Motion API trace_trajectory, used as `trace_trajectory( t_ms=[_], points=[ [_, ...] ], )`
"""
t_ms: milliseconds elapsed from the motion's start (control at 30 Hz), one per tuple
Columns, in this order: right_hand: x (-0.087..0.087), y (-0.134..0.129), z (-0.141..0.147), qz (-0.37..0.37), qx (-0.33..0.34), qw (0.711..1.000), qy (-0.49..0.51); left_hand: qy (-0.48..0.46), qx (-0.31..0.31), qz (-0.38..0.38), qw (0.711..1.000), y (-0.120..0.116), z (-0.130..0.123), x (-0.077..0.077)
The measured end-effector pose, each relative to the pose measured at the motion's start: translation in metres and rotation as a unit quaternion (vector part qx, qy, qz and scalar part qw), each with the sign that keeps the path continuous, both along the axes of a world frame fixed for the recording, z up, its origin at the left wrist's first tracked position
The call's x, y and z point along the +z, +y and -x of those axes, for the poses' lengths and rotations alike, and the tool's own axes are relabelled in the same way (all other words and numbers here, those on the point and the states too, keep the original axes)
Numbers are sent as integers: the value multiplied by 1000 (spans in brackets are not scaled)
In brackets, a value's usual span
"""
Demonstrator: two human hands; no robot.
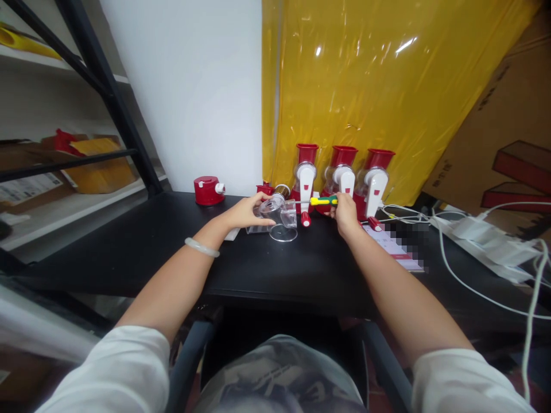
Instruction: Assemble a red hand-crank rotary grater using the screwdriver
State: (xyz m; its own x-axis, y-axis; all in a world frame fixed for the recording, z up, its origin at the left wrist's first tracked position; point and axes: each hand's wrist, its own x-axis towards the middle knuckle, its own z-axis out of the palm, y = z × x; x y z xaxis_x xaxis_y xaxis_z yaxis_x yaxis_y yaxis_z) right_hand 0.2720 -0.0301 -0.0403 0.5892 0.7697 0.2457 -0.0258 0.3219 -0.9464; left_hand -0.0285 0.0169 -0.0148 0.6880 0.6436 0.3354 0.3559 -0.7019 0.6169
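Note:
My left hand [252,211] is closed around a clear plastic grater housing [287,213], which lies on its side on the black table. A round clear rim of the housing faces down toward me. My right hand [345,211] grips a screwdriver [322,201] with a yellow and green handle. Its thin shaft points left and reaches the housing's right side; I cannot tell whether the tip touches. Just behind the housing sits a metal grater drum [282,192]. Three red and white rotary graters [306,178] with crank handles stand upright in a row behind my right hand.
On the black table [267,275], a red round base [208,190] with a white knob stands at the back left. A printed sheet [396,252] lies to the right, near a white power strip [486,244] with loose cables. Shelves with boxes [94,166] flank the left side.

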Motion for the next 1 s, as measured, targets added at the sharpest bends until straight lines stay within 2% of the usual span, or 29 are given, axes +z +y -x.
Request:
trace_trajectory(
  t_ms=[633,933,1000],
  points=[
    [-6,4,-3,-19,-18,999,-44,11,8,3,1000,0,0,1],
    [-6,6,-4,-11,-27,999,-22,0,1,-3,1000,1,0,-2],
    [-8,7,-6,-16,0,1000,-15,4,8,-1,1000,0,0,0]
  ],
)
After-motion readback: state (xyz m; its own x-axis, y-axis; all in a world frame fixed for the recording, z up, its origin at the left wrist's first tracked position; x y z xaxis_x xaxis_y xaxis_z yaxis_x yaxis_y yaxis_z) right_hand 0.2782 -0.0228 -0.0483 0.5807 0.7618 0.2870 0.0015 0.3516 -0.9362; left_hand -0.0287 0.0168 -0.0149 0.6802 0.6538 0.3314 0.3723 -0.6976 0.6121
